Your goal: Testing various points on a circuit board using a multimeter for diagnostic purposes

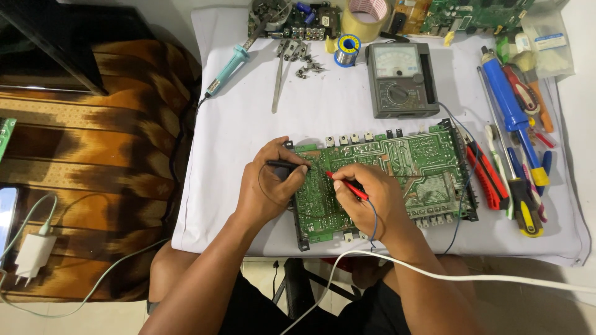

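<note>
On the white-covered table (248, 124), the left hand (268, 183) pinches a black probe (287, 164) and the right hand (366, 192) pinches a red probe (345, 184), tips seemingly touching the green circuit board (410, 162) below the analog multimeter (402, 79).

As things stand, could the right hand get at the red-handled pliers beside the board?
Probably yes: the red-handled pliers lie uncovered just right of the circuit board, but the right hand holds the red probe.

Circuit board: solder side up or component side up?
Solder side up: the circuit board shows green traces; both probes touch it.
</note>
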